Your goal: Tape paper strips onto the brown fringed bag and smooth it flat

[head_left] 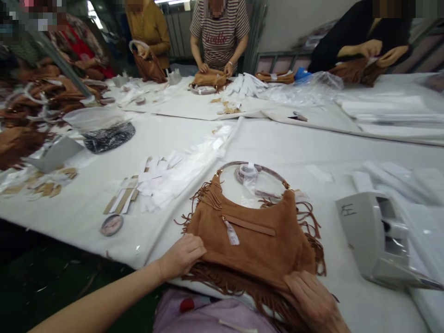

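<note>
A brown suede handbag with fringe lies flat on the white-covered table right in front of me. My left hand is closed on its lower left edge, and my right hand grips the lower right corner. Across its front runs a zip whose pull is wrapped in clear plastic. The bag's handle arches away from me, partly covered in wrapping. Beyond the body, a coiled strap in clear wrap sits inside the handle's loop. Fringe hangs along the near edge, over the table's rim.
A grey tape dispenser stands at right beside white plastic sheets. Paper strips and a tape roll lie at left. Farther left are a black-filled plastic bag and piled brown bags. Several people handle brown bags across the table.
</note>
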A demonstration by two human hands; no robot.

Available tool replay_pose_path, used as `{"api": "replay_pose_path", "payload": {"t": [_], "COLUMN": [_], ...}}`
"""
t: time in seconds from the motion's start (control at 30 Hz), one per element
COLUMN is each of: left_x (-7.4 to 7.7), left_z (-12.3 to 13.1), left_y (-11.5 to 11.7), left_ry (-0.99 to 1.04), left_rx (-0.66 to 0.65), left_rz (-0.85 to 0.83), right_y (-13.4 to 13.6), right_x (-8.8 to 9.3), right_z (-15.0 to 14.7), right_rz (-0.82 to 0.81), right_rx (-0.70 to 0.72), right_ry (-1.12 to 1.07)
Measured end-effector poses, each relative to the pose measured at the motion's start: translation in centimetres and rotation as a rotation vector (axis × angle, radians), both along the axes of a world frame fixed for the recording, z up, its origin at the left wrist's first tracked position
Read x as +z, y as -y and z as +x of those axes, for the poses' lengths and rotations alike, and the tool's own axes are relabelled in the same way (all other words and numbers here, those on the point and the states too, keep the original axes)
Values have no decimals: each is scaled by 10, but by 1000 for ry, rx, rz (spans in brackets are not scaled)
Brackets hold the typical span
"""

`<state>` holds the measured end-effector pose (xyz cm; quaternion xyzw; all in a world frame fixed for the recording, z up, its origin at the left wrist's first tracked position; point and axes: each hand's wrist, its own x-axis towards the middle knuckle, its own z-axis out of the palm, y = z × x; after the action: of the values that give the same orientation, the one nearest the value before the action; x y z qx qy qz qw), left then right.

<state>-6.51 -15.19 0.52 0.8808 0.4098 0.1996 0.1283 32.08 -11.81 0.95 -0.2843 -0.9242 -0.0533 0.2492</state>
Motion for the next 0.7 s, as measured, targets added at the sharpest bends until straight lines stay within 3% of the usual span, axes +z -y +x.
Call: {"api": "replay_pose_path", "payload": {"t": [0.23,0.5,0.7], "left_x": [7,7,16], "left_z": [5,22,29], "left_y": [-15,-13,-20], "left_ry": [-169,-249,-315], "left_rx": [115,278,379], "left_rz": [-205,-184,-171], "right_y": [-14,-7,-18], "right_x": [0,-4,-3], "right_z": [-11,-18,-28], "right_rz": [-98,-118,-117], "right_rx": [-118,-285,-450], "right_ry": [41,77,211]}}
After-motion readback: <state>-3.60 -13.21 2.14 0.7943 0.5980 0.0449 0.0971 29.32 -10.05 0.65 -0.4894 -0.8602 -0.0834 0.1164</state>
